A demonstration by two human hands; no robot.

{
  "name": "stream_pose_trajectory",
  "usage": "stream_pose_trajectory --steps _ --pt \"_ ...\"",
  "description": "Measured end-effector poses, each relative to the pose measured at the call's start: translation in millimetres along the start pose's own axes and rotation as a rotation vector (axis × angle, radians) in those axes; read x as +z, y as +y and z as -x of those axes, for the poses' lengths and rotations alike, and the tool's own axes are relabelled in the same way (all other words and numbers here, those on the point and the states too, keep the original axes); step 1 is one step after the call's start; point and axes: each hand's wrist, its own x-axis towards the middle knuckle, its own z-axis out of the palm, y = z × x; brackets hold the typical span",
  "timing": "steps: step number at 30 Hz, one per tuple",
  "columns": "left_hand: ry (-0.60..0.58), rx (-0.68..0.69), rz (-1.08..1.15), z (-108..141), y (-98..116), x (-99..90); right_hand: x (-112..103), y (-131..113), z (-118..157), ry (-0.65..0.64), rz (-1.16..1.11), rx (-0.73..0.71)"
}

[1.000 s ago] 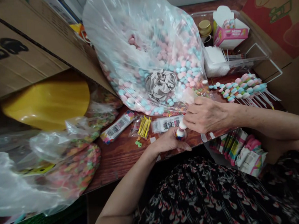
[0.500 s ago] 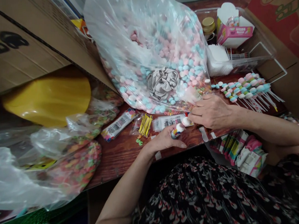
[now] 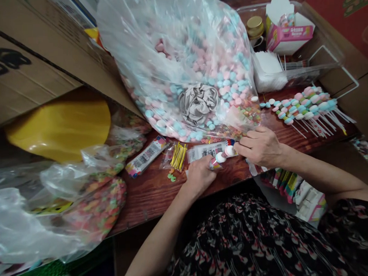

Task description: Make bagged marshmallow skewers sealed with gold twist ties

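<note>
A marshmallow skewer (image 3: 223, 154), white and pink, stretches between my two hands above the front of the table. My left hand (image 3: 200, 176) is closed around its lower end, where a bit of clear printed wrapper (image 3: 216, 165) shows. With bent fingers, my right hand (image 3: 258, 147) pinches the other end; the fingertips' exact hold is partly hidden. Behind the skewer lies a stack of printed clear wrappers (image 3: 199, 152). Left of that stack are yellow twist ties (image 3: 179, 155) in a small bag and a few loose green gummies (image 3: 171, 177).
A large clear bag of marshmallows (image 3: 230, 77) fills the back, with a grey scrunchie (image 3: 199, 104) on it. Finished-looking skewers (image 3: 307, 104) lie at right, before a clear plastic bin (image 3: 327, 60). Cardboard (image 3: 31, 71) and bagged gummies (image 3: 104, 210) crowd the left.
My left hand has closed its fingers and thumb, which were stretched out before. My right hand has shifted slightly right and nearer me, and more of the skewer shows between the hands.
</note>
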Motion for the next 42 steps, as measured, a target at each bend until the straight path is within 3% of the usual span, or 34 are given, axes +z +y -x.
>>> stream_pose_trajectory --steps 8,16,25,32,37,42 --pt "0.057 0.054 -0.054 -1.4 1.4 0.3 -8.6 -5.0 -3.4 -0.023 -0.071 -0.015" --pt "0.019 0.131 0.217 -5.1 1.6 10.8 -16.5 -7.0 -13.5 -0.162 -0.064 -0.146" --pt "-0.136 0.121 0.577 -7.0 14.2 12.1 2.0 -14.0 -12.4 -0.301 -0.214 -0.165" --pt "-0.114 0.044 0.643 -4.7 12.6 10.4 -0.7 -6.3 -11.4 -0.378 -0.217 -0.145" --pt "-0.185 0.155 0.725 -7.0 16.4 21.9 4.4 -27.7 -15.3 -0.487 -0.281 -0.130" --pt "-0.182 0.133 0.775 -5.5 17.0 17.7 18.8 -40.1 -15.0 -0.497 -0.369 -0.113"
